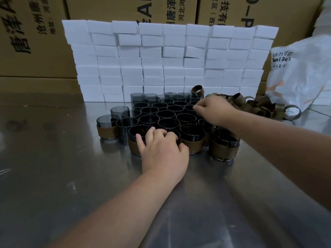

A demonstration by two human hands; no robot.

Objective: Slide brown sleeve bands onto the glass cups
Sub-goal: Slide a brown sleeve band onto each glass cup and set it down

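The glass cups (149,110) were dark smoky grey, and the sleeve bands (222,151) on some of them were dull olive brown. The foam blocks (161,59) were plain white, the cardboard boxes (26,56) tan with black printed characters, and the bag (300,74) white with dark lettering and an orange mark. The table (62,176) was silver-grey.

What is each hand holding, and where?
Left hand grips a banded cup by its rim, from above. Right hand is pinched over the cups; blur hides whether it holds anything.
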